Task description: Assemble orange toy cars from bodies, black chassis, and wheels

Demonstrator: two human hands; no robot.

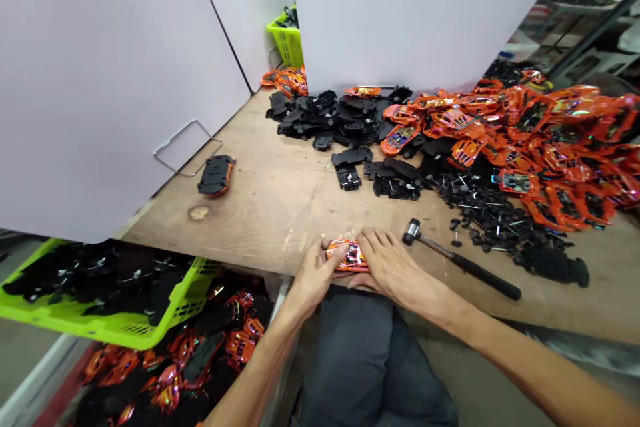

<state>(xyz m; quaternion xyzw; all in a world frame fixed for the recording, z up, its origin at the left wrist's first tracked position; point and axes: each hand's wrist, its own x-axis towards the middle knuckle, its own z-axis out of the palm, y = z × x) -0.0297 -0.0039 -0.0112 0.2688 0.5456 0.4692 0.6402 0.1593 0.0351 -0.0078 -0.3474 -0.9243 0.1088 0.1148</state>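
Note:
An orange toy car (347,257) sits at the near edge of the wooden table (280,193). My left hand (315,271) grips its left end with thumb on top. My right hand (393,265) covers its right side, fingers curled over it. A small black hammer (460,259) lies just right of my right hand. Farther back lie black chassis parts (350,177), a heap of orange car shells (545,140) at the right, and loose black wheels with axles (480,210).
White partition panels (100,67) stand at left and back. One upturned assembled car (216,175) lies near a wire loop. A green basket (90,293) of black parts sits lower left, above a bin of orange cars (190,360). Another green basket (286,40) is behind.

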